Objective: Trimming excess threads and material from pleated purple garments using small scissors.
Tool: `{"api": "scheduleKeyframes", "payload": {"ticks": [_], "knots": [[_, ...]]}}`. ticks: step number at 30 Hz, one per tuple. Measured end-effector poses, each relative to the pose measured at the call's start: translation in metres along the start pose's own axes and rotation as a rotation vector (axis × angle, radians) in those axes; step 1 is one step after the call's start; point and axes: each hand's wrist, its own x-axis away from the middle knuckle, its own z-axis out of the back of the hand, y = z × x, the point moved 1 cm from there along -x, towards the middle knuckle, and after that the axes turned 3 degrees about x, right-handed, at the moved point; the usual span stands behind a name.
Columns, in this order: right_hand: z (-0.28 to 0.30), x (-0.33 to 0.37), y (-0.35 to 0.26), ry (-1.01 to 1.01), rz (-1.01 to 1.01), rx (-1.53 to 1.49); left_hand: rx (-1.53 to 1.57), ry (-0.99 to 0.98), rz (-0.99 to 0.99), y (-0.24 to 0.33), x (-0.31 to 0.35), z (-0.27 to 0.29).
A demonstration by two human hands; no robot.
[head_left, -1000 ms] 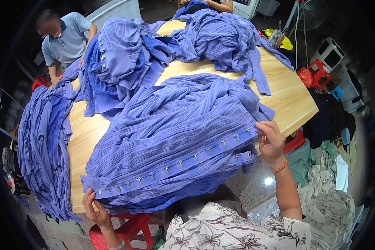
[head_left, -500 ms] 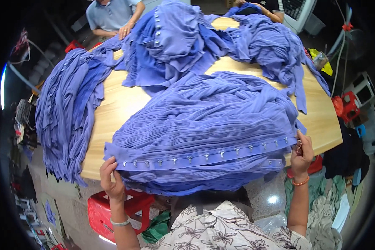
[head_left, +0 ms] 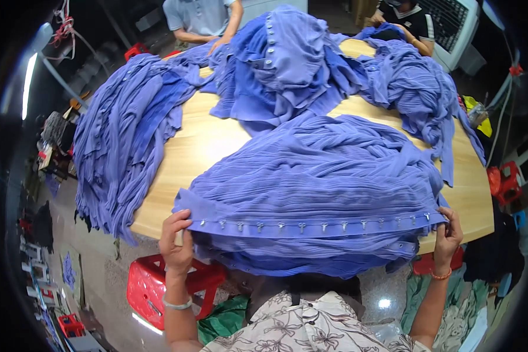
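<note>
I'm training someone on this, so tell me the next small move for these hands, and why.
Probably a gentle outward pull on the purple strip: the left hand and right hand pinch its ends, and its metal fasteners show in a row, so tension might make crooked ones easier to spot.

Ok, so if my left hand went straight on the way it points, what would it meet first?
Your left hand would likely first meet the corner of the purple fabric at its fingertips, then perhaps the wooden table beyond; depth is unclear.
</note>
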Motion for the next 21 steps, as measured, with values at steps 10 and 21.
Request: {"api": "scheduleKeyframes", "payload": {"ticks": [10, 21], "knots": [[-0.005, -0.082, -0.031, -0.054, -0.275, -0.441, 0.592, 0.024, 0.346, -0.014, -0.047, 0.023], [-0.034, -0.105, -0.020, -0.233, -0.473, -0.376, 0.397, -0.043, 0.549, -0.057, -0.065, 0.011]]}}
